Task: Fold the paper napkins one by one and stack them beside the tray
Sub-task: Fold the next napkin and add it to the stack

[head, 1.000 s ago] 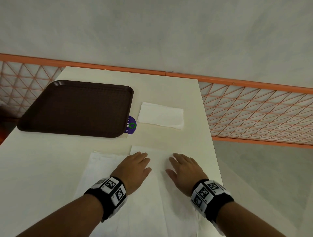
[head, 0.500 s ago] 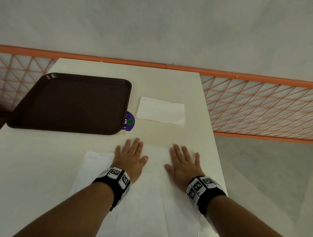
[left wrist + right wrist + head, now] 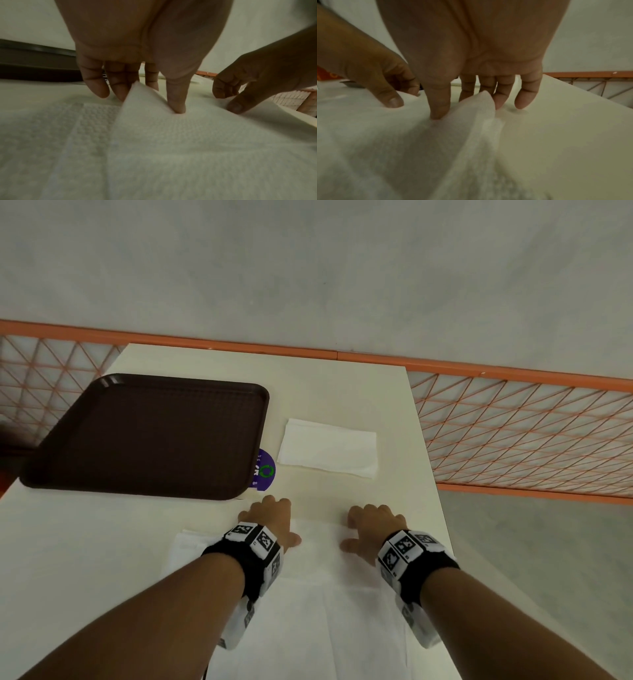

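A white unfolded napkin (image 3: 318, 546) lies on top of the pile near the table's front edge. My left hand (image 3: 270, 517) pinches its far left corner, thumb on top and fingers under the lifted paper (image 3: 171, 135). My right hand (image 3: 371, 525) pinches the far right corner (image 3: 476, 108) the same way. Both corners stand slightly off the table. One folded napkin (image 3: 327, 447) lies flat to the right of the brown tray (image 3: 147, 436).
More unfolded napkins (image 3: 186, 546) stick out from under the top one on the left. A purple round sticker (image 3: 265, 470) shows beside the tray's right rim. The table's right edge (image 3: 435, 491) runs close to my right hand. An orange mesh railing (image 3: 513, 433) lies beyond.
Both hands slid forward from lying flat on the napkin to its far edge. Their fingers curled and took hold of the two far corners, which now lift.
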The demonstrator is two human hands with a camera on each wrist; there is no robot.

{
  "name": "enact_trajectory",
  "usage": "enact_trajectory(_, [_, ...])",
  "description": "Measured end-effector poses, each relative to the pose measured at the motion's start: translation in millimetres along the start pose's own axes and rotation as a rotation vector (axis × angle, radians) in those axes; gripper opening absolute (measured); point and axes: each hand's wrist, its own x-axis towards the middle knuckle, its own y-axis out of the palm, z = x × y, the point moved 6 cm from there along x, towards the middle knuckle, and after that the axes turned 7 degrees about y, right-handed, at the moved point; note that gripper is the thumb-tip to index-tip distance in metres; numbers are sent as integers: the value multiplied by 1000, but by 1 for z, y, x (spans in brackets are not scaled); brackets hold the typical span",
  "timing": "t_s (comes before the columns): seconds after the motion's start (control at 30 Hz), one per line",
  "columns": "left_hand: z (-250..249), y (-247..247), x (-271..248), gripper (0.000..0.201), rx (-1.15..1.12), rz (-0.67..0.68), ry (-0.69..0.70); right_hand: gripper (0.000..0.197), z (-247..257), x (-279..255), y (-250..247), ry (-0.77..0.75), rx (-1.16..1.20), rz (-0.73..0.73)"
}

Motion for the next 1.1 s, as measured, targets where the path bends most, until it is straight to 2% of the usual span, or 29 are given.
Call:
enact_trajectory(0.13, [4, 3, 1, 51, -123, 13, -32, 30, 2, 4, -3, 26, 54, 77])
enact_trajectory(0.27, [4, 3, 0, 43, -163, 0, -17, 14, 4, -3, -6, 28, 183, 31])
enact_trajectory(0.37, [2, 5, -2, 35, -186, -57, 10, 17, 1, -10, 3, 18, 347, -16])
enact_trajectory(0.47, [10, 5, -6, 26, -352, -141, 23, 25, -7, -12, 7, -20, 547, -16])
enact_trajectory(0.57, [21, 3, -4, 33, -583, -173, 46, 20, -13, -9, 1, -69, 637, -18])
enact_trajectory(0.7, [19, -10, 5, 55, -780, -108, 173, 22, -18, -3, -14, -116, 725, -9])
enact_trajectory(0.83, [5, -33, 17, 23, -709, -29, 297, 17, -18, 5, -34, -148, 786, 17])
enact_trajectory(0.9, [2, -44, 23, 14, -716, -15, 321, 19, -22, 13, -42, -121, 854, 23])
enact_trajectory(1.0, [8, -55, 35, 14, -869, -27, 293, 15, -37, 27, -48, -25, 1029, 18])
enact_trajectory(1.1, [19, -58, 46, 16, -1005, -64, 224, 13, -47, 38, -46, 70, 1291, 77])
